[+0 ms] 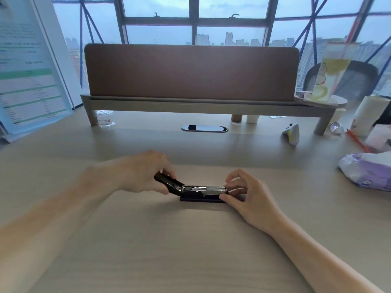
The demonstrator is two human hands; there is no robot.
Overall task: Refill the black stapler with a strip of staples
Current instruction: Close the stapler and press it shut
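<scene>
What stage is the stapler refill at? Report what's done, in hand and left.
Done: the black stapler lies on the desk with its lid swung open to the left, metal staple channel exposed.
In hand: the left hand holds the lid back; the right hand pinches the front end of the channel. Whether a strip is seated, I cannot tell.
Left: confirm the strip is in, then close the lid.
</scene>
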